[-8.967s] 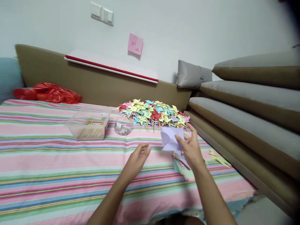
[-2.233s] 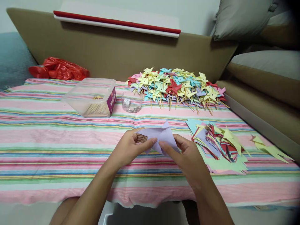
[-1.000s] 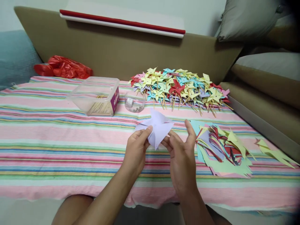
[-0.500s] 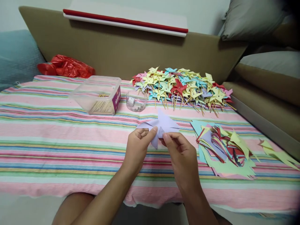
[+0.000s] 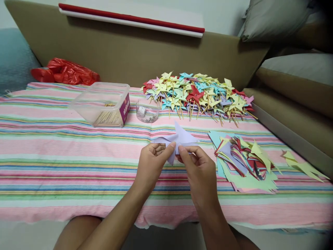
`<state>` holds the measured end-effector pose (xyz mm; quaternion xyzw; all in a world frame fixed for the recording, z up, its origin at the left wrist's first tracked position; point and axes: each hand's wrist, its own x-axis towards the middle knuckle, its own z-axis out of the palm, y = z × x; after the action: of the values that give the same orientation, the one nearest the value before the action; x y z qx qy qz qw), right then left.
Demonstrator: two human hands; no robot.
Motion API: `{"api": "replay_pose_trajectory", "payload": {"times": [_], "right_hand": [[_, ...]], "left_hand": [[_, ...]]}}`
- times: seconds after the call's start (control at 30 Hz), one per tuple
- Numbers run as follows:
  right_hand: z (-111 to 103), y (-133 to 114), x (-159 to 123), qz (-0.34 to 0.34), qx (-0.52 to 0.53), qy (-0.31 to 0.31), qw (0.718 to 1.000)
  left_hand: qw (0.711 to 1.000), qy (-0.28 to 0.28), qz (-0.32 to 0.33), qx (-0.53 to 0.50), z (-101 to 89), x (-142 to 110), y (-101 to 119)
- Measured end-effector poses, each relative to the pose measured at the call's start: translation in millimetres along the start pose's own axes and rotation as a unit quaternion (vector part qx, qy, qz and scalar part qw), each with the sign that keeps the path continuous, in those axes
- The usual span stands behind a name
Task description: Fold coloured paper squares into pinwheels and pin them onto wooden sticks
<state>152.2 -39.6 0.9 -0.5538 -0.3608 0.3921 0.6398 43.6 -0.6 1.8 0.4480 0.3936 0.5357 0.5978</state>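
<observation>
A light purple paper pinwheel (image 5: 185,135) is held up over the striped cloth, its blades partly folded in. My left hand (image 5: 153,159) pinches it from the left, thumb on top near the centre. My right hand (image 5: 199,168) grips a folded corner at the lower right with thumb and fingers. The two thumbs are close together at the middle of the paper. Fingers hide parts of the folds. Just beyond, a small clear cup (image 5: 147,114) holds tiny metal pieces, and left of it a plastic tub (image 5: 100,93) contains thin wooden sticks.
Finished pinwheels on sticks (image 5: 195,95) lie heaped at the back right. Cut coloured paper sheets (image 5: 240,163) are stacked to the right, with a yellow cut piece (image 5: 303,166) beside them. A red plastic bag (image 5: 70,71) rests at the back left, before a brown board (image 5: 125,48).
My right thumb has slid inward, nearer the pinwheel's centre, and the corner under it now lies flatter. The whole view has shifted slightly.
</observation>
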Motion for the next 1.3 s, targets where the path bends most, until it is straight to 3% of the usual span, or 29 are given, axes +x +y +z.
{"api": "replay_pose_trajectory", "payload": {"times": [0.2,0.4,0.57,0.63,0.77,0.83,1.13,1.3], "right_hand": [[-2,-1,1,-0.010,-0.018,0.005,1.000],[1,0,0,-0.006,-0.013,0.004,1.000],[-8,-7,9,-0.062,0.051,0.110,0.991],[-18,-14,12,-0.036,0.043,0.084,0.995],[-34,-26,10,0.061,0.027,-0.097,0.993],[-37,-28,7,0.077,0.018,-0.139,0.987],[-35,-19,7,0.096,-0.042,-0.165,0.981],[-26,-15,9,0.100,0.101,-0.058,0.988]], "left_hand": [[0.999,-0.013,0.001,0.032,0.4,0,0],[0.999,0.008,0.008,0.049,2.0,1,-1],[0.999,0.009,0.010,0.051,-2.3,2,2],[0.997,-0.022,0.010,0.073,-6.6,3,6],[0.987,-0.113,-0.014,0.113,-16.2,5,17],[0.980,-0.143,-0.032,0.133,-20.2,5,19],[0.966,-0.186,-0.039,0.175,-23.1,4,21],[0.980,-0.188,-0.047,0.045,-19.9,6,22]]}}
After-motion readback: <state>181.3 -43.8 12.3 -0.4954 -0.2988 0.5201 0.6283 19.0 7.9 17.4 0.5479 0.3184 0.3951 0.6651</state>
